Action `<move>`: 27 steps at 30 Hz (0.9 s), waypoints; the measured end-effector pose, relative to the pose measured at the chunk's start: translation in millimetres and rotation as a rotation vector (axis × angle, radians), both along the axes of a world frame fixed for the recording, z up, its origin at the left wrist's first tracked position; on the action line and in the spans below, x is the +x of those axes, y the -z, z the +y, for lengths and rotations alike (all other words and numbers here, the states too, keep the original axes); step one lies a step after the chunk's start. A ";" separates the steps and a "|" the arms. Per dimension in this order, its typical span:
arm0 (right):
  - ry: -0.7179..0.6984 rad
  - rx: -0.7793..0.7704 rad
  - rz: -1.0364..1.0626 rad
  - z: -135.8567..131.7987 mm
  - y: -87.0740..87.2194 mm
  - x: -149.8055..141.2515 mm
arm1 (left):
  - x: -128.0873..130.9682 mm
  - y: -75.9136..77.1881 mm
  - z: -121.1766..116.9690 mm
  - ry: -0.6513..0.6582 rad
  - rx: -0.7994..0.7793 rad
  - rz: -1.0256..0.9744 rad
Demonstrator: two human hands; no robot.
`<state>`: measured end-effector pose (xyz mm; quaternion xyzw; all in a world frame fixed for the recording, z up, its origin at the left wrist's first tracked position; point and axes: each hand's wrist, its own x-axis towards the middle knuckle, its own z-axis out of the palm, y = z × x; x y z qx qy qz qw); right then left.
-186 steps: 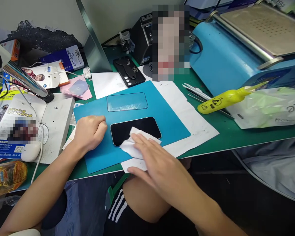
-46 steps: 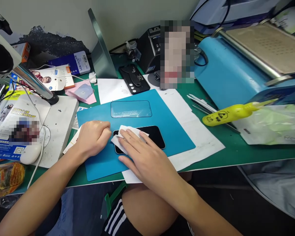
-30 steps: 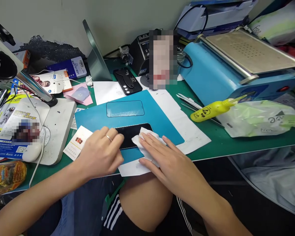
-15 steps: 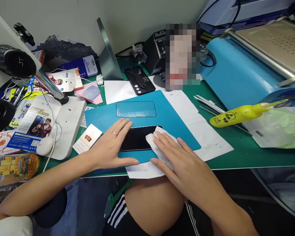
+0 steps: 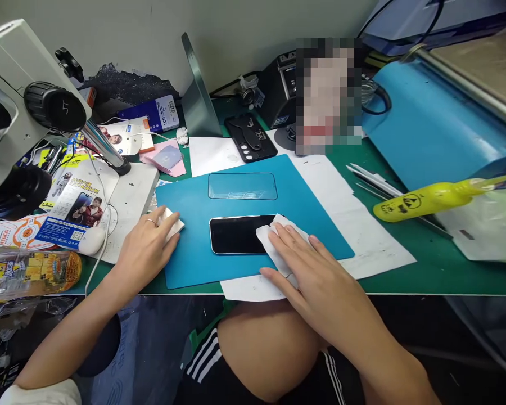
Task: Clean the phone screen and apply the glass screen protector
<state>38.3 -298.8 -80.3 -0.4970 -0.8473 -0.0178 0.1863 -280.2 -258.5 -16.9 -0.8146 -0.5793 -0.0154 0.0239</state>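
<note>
A black phone (image 5: 236, 233) lies screen up on a blue mat (image 5: 194, 202). My right hand (image 5: 307, 264) lies flat with spread fingers, pressing a white wipe (image 5: 266, 235) onto the phone's right end. My left hand (image 5: 145, 244) rests at the mat's left edge, fingers closing over a small white card (image 5: 174, 221). A clear screen protector (image 5: 242, 186) sits on the mat just behind the phone.
A microscope (image 5: 29, 107) on a white base (image 5: 130, 191) stands at the left among printed packages. A yellow bottle (image 5: 430, 198) and a blue machine (image 5: 425, 124) are at the right. A black phone case (image 5: 250, 136) lies behind the mat, with white paper sheets (image 5: 362, 236) under it.
My left hand has left the phone and moved left onto the white card. My right hand and wipe have shifted from the phone's left end to its right end.
</note>
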 end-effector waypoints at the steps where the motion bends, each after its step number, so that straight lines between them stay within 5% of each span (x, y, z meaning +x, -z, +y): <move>1: 0.003 0.006 -0.002 0.1 -1.1 0.0 | -2.6 -3.3 1.3 -0.011 0.034 -0.028; 5: 0.010 -0.008 -0.012 1.5 -5.7 0.0 | -25.3 -23.1 12.9 -0.132 0.219 -0.077; 9: 0.017 -0.023 -0.040 9.8 -8.6 -2.1 | -39.3 -26.0 24.2 -0.170 0.171 0.020; 11: 0.010 -0.031 -0.052 16.1 -8.2 -4.5 | -27.0 -20.0 22.8 -0.102 0.219 -0.039; 13: 0.001 -0.042 -0.062 21.9 -6.3 -7.3 | -3.4 -11.4 18.9 0.101 0.240 -0.142; 15: -0.002 -0.046 -0.062 25.1 -3.5 -9.5 | 22.1 -1.0 17.5 0.380 0.117 -0.205; 17: 0.004 -0.046 -0.055 25.1 -0.7 -10.0 | 40.6 10.3 22.0 0.495 0.056 -0.255; 22: -0.003 -0.055 -0.065 17.0 1.5 -5.3 | 48.4 30.2 44.3 0.490 -0.068 -0.306; 27: -0.030 0.009 -0.109 16.2 -3.7 -8.0 | 46.3 29.9 52.8 0.528 -0.123 -0.297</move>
